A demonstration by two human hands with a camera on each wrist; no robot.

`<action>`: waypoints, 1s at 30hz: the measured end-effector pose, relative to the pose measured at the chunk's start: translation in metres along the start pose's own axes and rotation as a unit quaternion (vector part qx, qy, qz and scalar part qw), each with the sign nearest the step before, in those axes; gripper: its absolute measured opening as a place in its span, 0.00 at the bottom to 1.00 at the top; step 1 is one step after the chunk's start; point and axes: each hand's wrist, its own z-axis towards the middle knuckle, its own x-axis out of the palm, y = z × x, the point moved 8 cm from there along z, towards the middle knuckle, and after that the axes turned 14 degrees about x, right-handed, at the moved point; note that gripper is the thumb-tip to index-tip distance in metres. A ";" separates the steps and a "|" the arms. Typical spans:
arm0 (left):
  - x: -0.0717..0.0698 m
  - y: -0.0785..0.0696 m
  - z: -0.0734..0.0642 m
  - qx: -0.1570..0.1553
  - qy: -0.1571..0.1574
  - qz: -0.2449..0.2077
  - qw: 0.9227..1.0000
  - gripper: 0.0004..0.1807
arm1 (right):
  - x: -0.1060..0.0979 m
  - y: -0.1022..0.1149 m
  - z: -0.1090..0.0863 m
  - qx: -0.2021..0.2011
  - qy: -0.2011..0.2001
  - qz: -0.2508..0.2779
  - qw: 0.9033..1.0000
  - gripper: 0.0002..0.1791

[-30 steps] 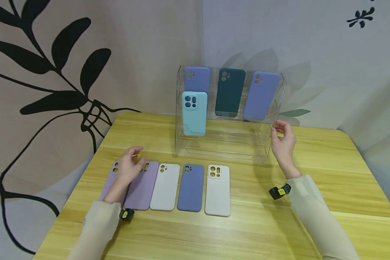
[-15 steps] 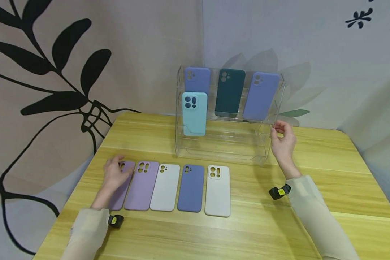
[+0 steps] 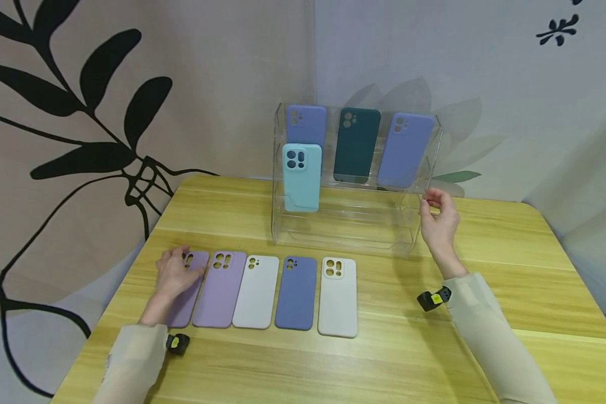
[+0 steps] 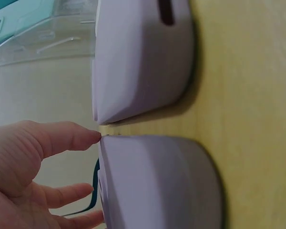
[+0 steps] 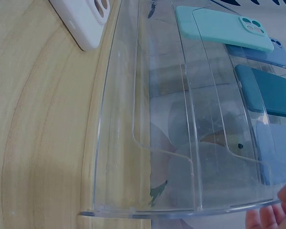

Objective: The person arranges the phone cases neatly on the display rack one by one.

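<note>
Purple phone case (image 3: 183,306) at the left end of the row lies flat on the counter (image 3: 384,359), right under your left hand (image 3: 173,274). That hand reaches down with its thumb at the right edge of the case and its fingers spread out on the other side; I cannot tell if they pinch it. Your right hand (image 3: 440,221) is well apart from it, with thumb and bent fingers clamped on the side of the clear rack (image 3: 363,240).

Next to your purple case, going right, lie another purple case (image 3: 219,294), a white case (image 3: 256,294), a blue case (image 3: 295,297) and a second white case (image 3: 337,306).

Up in the rack stand a light purple case (image 3: 306,123), a dark green case (image 3: 357,146) and a tilted lilac case (image 3: 405,150). Lower down, a mint case (image 3: 302,182) stands in front of the light purple one.
</note>
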 end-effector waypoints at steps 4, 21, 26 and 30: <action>0.001 0.000 -0.001 -0.001 0.009 0.007 1.000 0.39 | 0.000 0.000 0.000 0.000 -0.002 -0.004 1.000 0.12; -0.004 0.001 0.002 0.002 -0.015 0.031 0.999 0.42 | 0.000 -0.001 0.000 0.003 -0.008 -0.011 1.000 0.12; -0.013 -0.010 0.004 0.046 -0.072 0.028 0.996 0.39 | 0.000 -0.001 0.000 -0.003 -0.006 -0.004 1.000 0.12; -0.020 -0.022 0.004 0.071 -0.107 0.014 0.992 0.38 | 0.000 -0.001 0.000 -0.005 -0.003 -0.002 1.000 0.12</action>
